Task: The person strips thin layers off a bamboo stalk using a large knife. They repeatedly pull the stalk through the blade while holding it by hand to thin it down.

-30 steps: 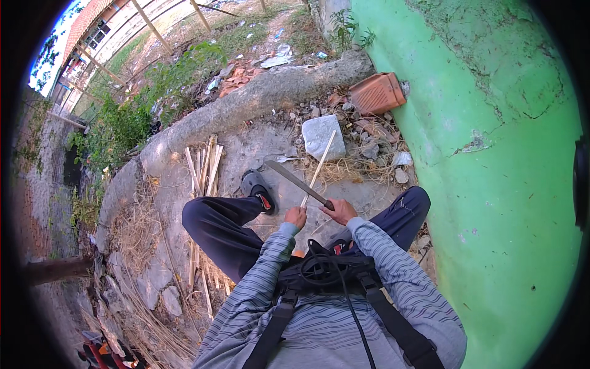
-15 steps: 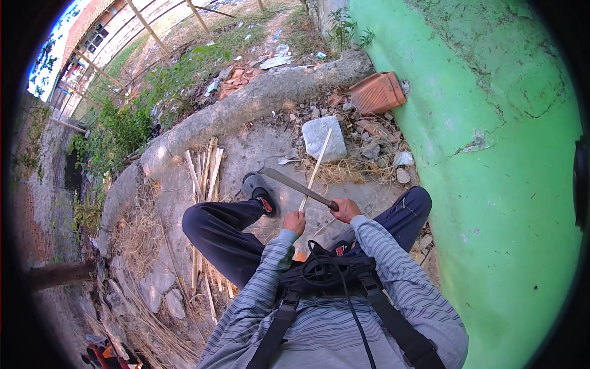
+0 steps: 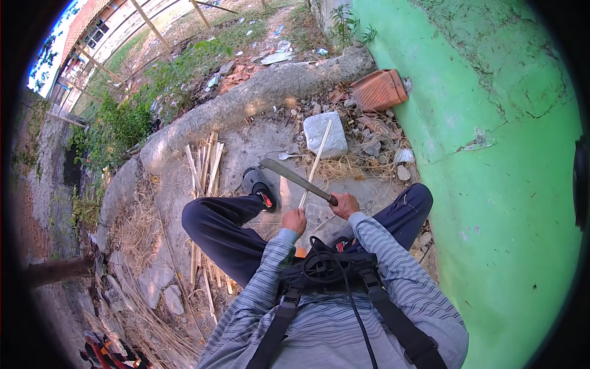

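My left hand [image 3: 294, 221] is closed around the near end of a thin, pale wooden strip [image 3: 315, 165], likely split bamboo. The strip slants forward, its far end over a whitish stone block [image 3: 326, 134]. My right hand [image 3: 345, 206] grips the dark handle of a machete [image 3: 295, 178]. The long blade points forward and left, crossing the strip just beyond my left hand. Whether its edge touches the strip, I cannot tell. Below the blade tip is my left foot in a dark clog [image 3: 258, 184].
A bundle of pale strips [image 3: 207, 165] lies left of my foot, with dry shavings [image 3: 141, 227] farther left. Beyond the block runs a rough concrete curb [image 3: 246, 101]. An orange hollow brick [image 3: 379, 90] leans near the green wall [image 3: 491, 203] on my right. A white plastic fork [image 3: 286, 155] lies on the ground.
My right hand and the machete have shifted slightly up and left, the blade sliding a little along the strip away from me. The left hand keeps its hold, nearly still.
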